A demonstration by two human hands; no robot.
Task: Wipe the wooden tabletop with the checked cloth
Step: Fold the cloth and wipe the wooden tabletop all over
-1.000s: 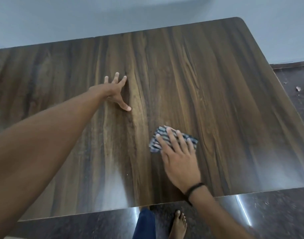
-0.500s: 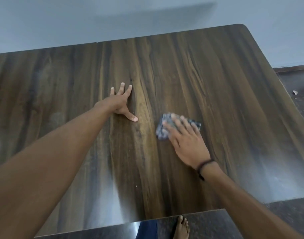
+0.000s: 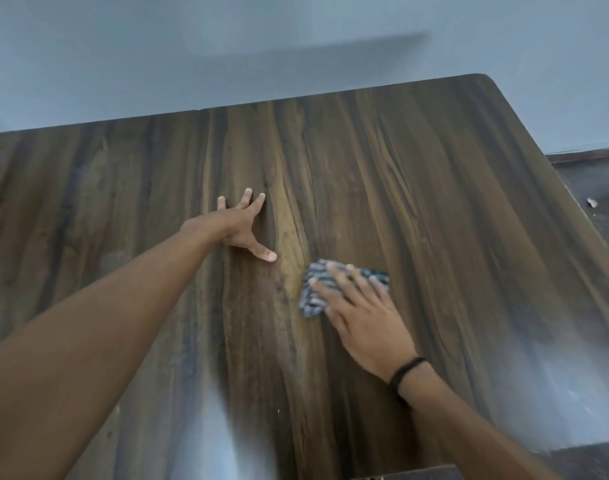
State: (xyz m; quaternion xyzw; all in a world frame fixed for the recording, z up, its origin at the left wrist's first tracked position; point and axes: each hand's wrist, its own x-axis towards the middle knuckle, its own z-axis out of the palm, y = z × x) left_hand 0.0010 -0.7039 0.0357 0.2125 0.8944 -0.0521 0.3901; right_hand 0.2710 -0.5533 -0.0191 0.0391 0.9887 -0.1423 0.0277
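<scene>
Right hand (image 3: pixel 360 318) grip flat, fingers spread, pressing checked cloth (image 3: pixel 315 289) onto wooden tabletop (image 3: pixel 452 237); left hand (image 3: pixel 242 228) splayed, braced on wood.

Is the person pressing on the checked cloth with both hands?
No, only the right hand lies flat on the checked cloth; the left hand rests spread on the bare tabletop, apart from it.

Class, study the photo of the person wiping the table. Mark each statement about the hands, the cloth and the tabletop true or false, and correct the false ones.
1. The right hand presses flat on the blue-and-white checked cloth. True.
2. The left hand holds a second cloth. False: it rests empty, fingers spread, on the dark wooden tabletop.
3. A black band circles the right wrist. True.
4. The cloth hangs over the table's edge. False: it lies near the middle.
</scene>
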